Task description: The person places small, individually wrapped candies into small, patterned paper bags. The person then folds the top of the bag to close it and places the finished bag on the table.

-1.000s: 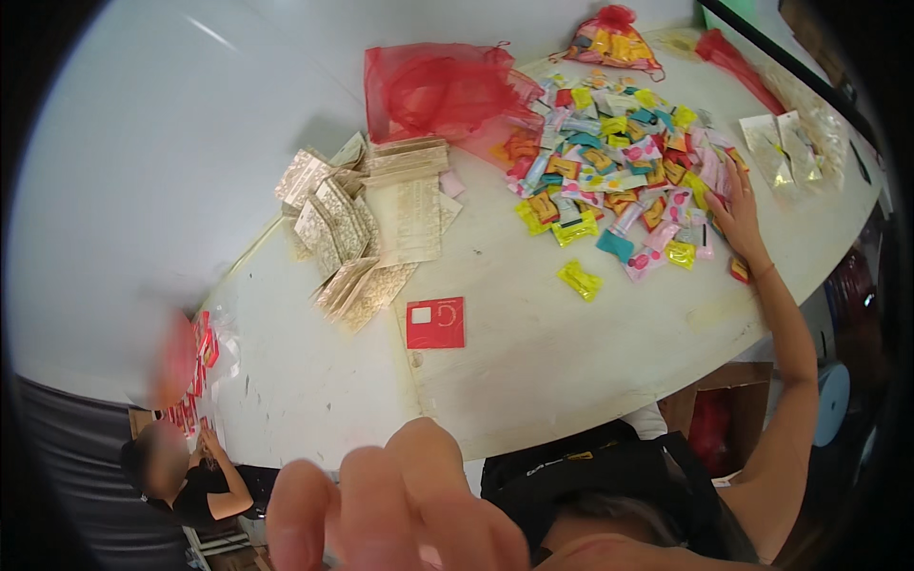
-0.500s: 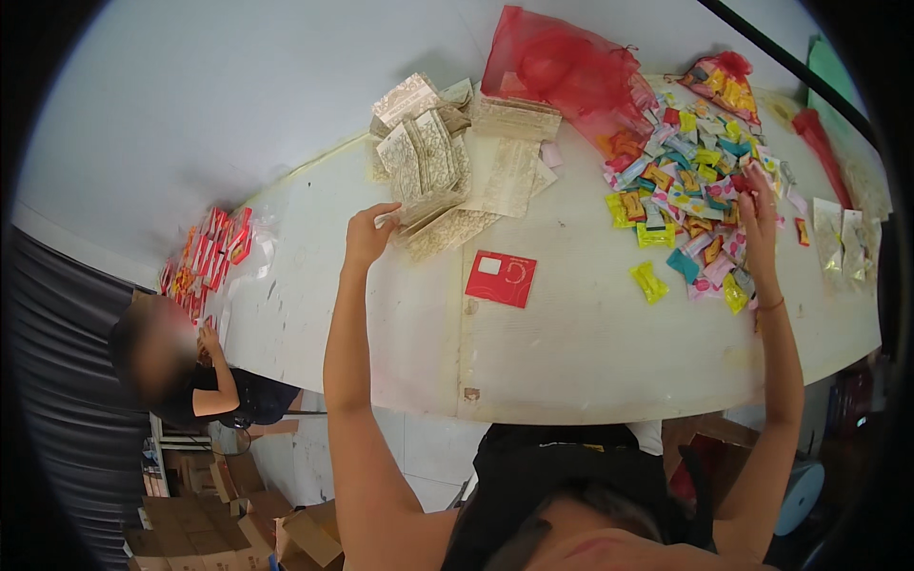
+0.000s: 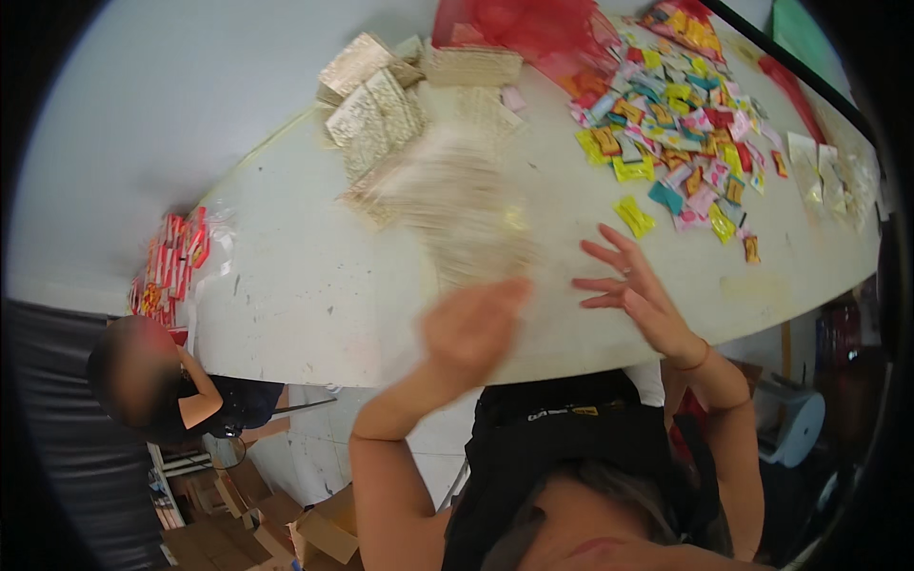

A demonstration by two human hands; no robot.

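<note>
Lifting blurred stack of beige gold-patterned paper sheets (image 3: 457, 214) in clamped left hand (image 3: 471, 328), right hand (image 3: 633, 290) splayed empty alongside; steadying likely needed next.

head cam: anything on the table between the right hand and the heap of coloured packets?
In the head view, only one stray yellow packet lies between the right hand and the heap of coloured packets; the white table is otherwise bare there.

Table: plain white table top (image 3: 314, 285)
Flat packets: pale gold patterned packet stack (image 3: 376, 109)
Small sachets: yellow, pink, orange, teal sachet heap (image 3: 681, 124)
Bag: translucent red mesh bag (image 3: 533, 29)
</note>
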